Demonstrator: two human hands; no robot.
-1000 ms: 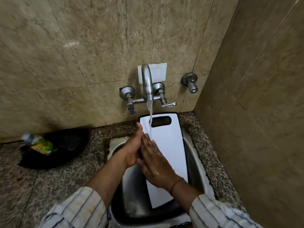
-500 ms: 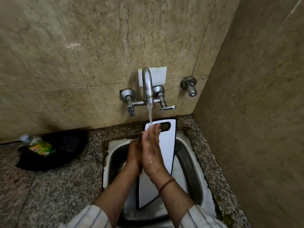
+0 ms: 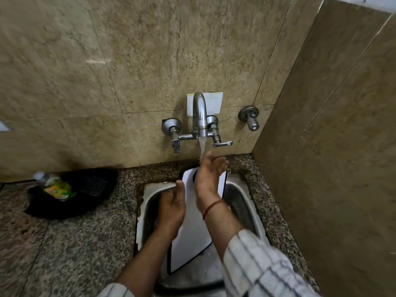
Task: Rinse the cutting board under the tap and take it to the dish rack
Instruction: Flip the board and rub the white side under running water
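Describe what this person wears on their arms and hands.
The left hand and right hand are bare, no gloves. A thin reddish-brown thread band circles the right wrist. Both sleeves are pale with thin dark stripes: the right sleeve shows well, the left sleeve only at the bottom edge.

Pale shirt with thin dark stripes here: right sleeve (image 3: 263,269) ends mid-forearm, left sleeve (image 3: 113,291) barely peeks in. Reddish thread band (image 3: 211,207) sits just behind the right hand (image 3: 209,174).

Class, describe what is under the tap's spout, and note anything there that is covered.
Water falls onto the right hand, cupped over the white cutting board standing in the sink. That hand covers most of the board's handle hole.
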